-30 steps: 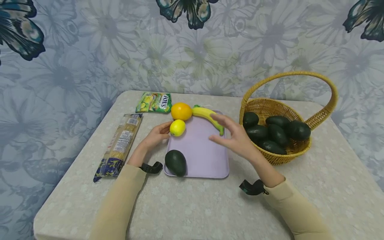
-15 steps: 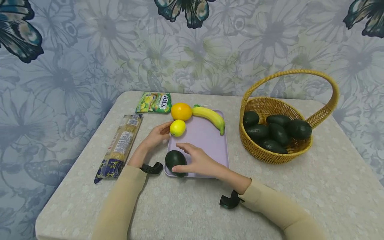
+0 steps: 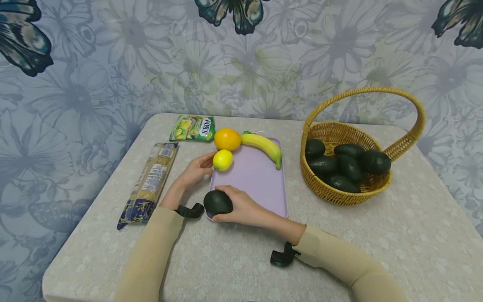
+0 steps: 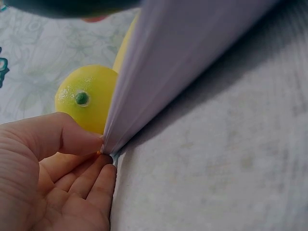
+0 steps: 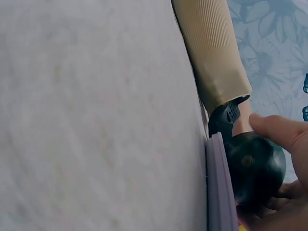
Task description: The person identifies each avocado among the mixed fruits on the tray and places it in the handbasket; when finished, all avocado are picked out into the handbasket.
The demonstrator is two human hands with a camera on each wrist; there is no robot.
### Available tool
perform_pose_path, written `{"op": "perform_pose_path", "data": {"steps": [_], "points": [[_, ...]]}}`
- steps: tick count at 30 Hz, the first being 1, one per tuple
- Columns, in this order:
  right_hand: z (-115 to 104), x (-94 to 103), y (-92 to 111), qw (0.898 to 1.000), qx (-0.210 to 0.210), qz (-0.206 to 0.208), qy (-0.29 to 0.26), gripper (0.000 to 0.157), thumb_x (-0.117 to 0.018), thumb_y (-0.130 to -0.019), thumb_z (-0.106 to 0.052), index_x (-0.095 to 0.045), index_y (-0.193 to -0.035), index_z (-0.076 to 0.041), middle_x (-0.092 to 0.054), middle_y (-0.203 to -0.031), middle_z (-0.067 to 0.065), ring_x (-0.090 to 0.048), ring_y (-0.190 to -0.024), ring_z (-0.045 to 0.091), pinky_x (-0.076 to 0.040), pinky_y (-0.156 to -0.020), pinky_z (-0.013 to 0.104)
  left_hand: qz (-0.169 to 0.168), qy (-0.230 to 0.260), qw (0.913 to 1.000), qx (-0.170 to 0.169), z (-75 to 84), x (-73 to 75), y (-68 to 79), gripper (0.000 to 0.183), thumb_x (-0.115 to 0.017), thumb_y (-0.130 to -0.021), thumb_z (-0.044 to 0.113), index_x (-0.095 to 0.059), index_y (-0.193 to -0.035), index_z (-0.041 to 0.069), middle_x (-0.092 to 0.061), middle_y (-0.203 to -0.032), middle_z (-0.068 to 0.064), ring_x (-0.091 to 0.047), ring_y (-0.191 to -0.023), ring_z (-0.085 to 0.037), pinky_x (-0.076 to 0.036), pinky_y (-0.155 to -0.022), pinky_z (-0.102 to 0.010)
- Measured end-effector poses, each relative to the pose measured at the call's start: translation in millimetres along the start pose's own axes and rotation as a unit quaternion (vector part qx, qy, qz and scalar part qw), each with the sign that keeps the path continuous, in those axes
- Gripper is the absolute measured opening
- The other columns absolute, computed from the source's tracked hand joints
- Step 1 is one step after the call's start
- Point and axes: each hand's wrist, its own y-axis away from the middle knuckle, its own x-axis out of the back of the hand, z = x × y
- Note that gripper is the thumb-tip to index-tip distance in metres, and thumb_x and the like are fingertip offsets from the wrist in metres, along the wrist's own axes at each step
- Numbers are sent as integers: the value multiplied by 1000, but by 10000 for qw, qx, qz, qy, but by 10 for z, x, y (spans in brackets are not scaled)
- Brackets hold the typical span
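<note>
In the head view my right hand [image 3: 243, 206] grips a dark green avocado [image 3: 217, 203] at the near left corner of the lilac tray [image 3: 260, 180]. The right wrist view shows thumb and fingers on either side of that avocado [image 5: 255, 166], right beside the tray's rim [image 5: 220, 183]. At the tray's left edge, my left hand [image 3: 196, 171] pinches the rim, thumb on one side and fingertips on the other in the left wrist view. Close to those fingers lies a yellow lemon [image 3: 223, 160]. An orange [image 3: 227, 139] and a banana [image 3: 262, 147] lie along the tray's far side.
A wicker basket [image 3: 336, 200] with a tall handle and several avocados stands on the right. To the left lie a pack of pasta [image 3: 151, 182] and a green FOX'S candy bag [image 3: 193, 128]. The patterned wall [image 3: 264, 75] rises behind the table [image 3: 234, 268].
My right hand has come left and down from beside the banana to the avocado and taken hold of it. The avocado has turned and shifted slightly. My left hand has stayed put.
</note>
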Motion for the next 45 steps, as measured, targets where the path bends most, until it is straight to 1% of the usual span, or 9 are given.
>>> {"op": "perform_pose_path", "data": {"steps": [7,12,19,25,29,32,34,39,45], "points": [[15,-28,-18,9999,92,-18,-85,77,-77,-77,-32,-40,-140,-7,-48,-136,7,-51,-113,17,-45,-92,27,54,-32,10000,39,9,-10,20,64,-46,-88,-11,-22,-147,-4,-23,-152,-19,-26,-137,-30,-26,-111,-39],[-69,117,21,9990,322,120,-282,72,-76,-78,-29,-43,-139,-10,-48,-136,4,-50,-113,14,-44,-92,27,57,-35,10000,49,-9,-11,12,64,-46,-88,-10,-22,-147,-4,-24,-151,-20,-27,-137,-30,-26,-111,-39],[-169,678,202,9856,977,1137,-782,69,-77,-77,-19,-45,-138,-11,-50,-135,2,-52,-113,15,-47,-93,35,69,159,9998,86,-5,-9,-8,64,-45,-88,-13,-23,-147,-3,-24,-152,-19,-26,-138,-29,-25,-111,-37],[-48,1289,555,9678,1016,2097,-953,70,-74,-78,-2,-42,-141,-9,-45,-140,6,-48,-121,19,-44,-97,32,49,187,9996,212,20,-17,-6,66,-46,-88,-12,-21,-148,-2,-21,-153,-17,-24,-139,-26,-24,-112,-36],[138,1615,828,9529,645,2802,-966,71,-70,-79,4,-41,-142,-9,-43,-142,10,-48,-121,19,-45,-93,24,46,223,9995,215,19,-12,-9,66,-45,-87,-13,-21,-148,-3,-20,-153,-18,-24,-138,-27,-24,-111,-36],[331,1805,1017,9447,-92,3225,-593,70,-71,-83,-7,-39,-144,-19,-41,-142,6,-49,-117,18,-46,-88,23,54,205,9996,199,22,-1,-15,67,-46,-87,-14,-20,-148,-3,-20,-153,-19,-24,-138,-28,-25,-111,-36],[488,1906,1116,9385,-663,3380,-266,70,-72,-84,-18,-38,-145,-24,-39,-143,4,-49,-117,22,-46,-89,31,58,167,9997,165,31,6,-14,67,-46,-87,-13,-20,-148,-4,-20,-153,-19,-24,-138,-29,-25,-111,-36],[832,2059,1269,9262,-1816,3279,394,81,-69,-84,-39,-27,-149,-16,-30,-148,15,-39,-122,43,-38,-91,61,55,132,9998,102,44,11,6,66,-46,-86,-13,-20,-147,-6,-20,-152,-21,-24,-138,-30,-24,-111,-37],[1056,2115,1323,9268,-2278,2896,733,89,-65,-85,-46,-20,-150,-7,-26,-148,26,-35,-121,52,-36,-89,67,-25,175,9998,99,20,2,8,65,-45,-88,-13,-20,-147,-5,-19,-153,-20,-23,-138,-29,-24,-112,-37]]}}
